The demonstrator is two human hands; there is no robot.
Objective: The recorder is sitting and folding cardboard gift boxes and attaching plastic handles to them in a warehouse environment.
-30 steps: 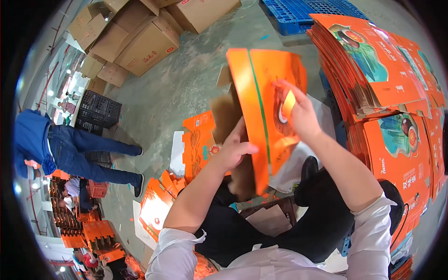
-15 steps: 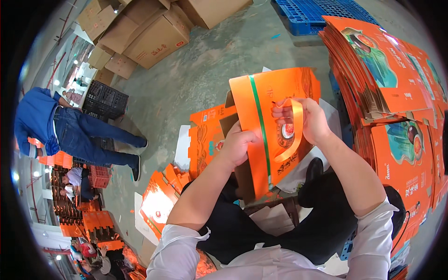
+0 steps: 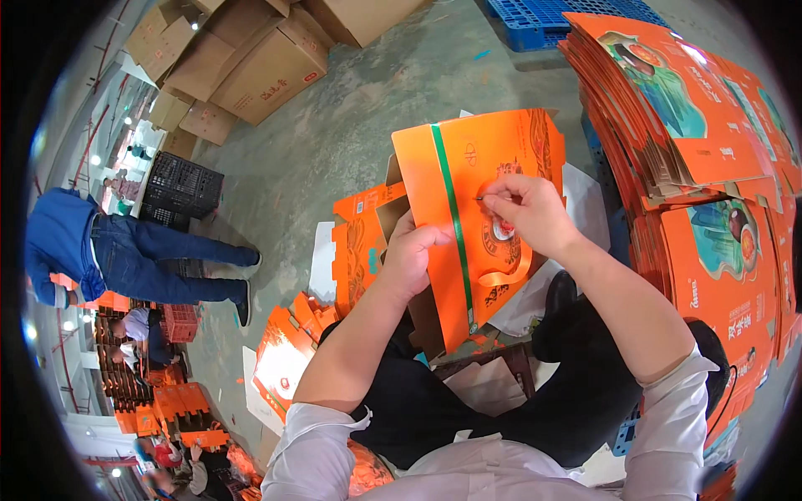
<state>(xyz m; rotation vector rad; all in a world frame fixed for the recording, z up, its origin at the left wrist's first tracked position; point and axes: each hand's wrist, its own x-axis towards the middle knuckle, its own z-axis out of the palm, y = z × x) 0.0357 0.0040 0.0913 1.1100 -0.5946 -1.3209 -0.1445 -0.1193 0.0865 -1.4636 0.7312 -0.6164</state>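
An orange cardboard gift box point(image 3: 426, 175) with a green stripe leans upright in front of my lap, its side open to brown inner board. My left hand point(image 3: 409, 259) grips its left edge, the thumb lying across the front by the stripe. An orange ribbon handle point(image 3: 505, 277) loops out from the lower front and runs up behind my right hand point(image 3: 528, 213). The right fingers are pinched together against the panel, with a small dark tip point(image 3: 479, 198) at the fingertips. They hide the ribbon's upper end.
Tall stacks of flat orange cartons point(image 3: 643, 100) stand close on my right. More orange cardboard pieces point(image 3: 355, 225) lie to the left. Farther off are brown boxes point(image 3: 271, 75), a blue pallet point(image 3: 543, 23), black crates point(image 3: 184, 188) and a person in blue point(image 3: 71, 242).
My right hand has turned and moved in from holding the ribbon loop away from the panel to pinching at its surface. The ribbon loop hangs lower. My left hand keeps its grip.
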